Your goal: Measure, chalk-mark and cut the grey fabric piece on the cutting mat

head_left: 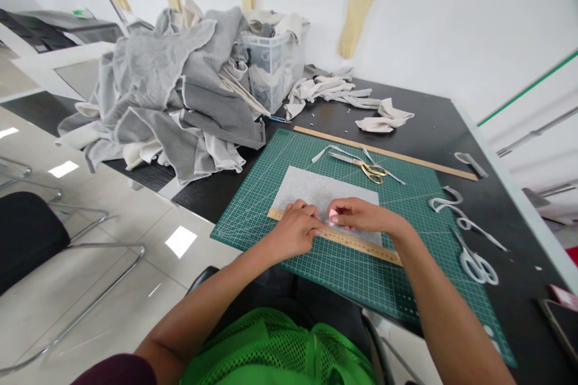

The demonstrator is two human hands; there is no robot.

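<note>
A grey fabric piece lies on the green cutting mat, with a wooden ruler across its near edge. My left hand presses down on the ruler, fingers spread at its left half. Just to the right, my right hand pinches a small pink piece above the fabric, beside the ruler's far edge. Gold-handled scissors and thin fabric strips lie beyond the fabric on the mat.
A large heap of grey cloth and a clear bin stand at the back left. A long wooden strip crosses the mat's far edge. White-handled scissors rest at the right, near a phone.
</note>
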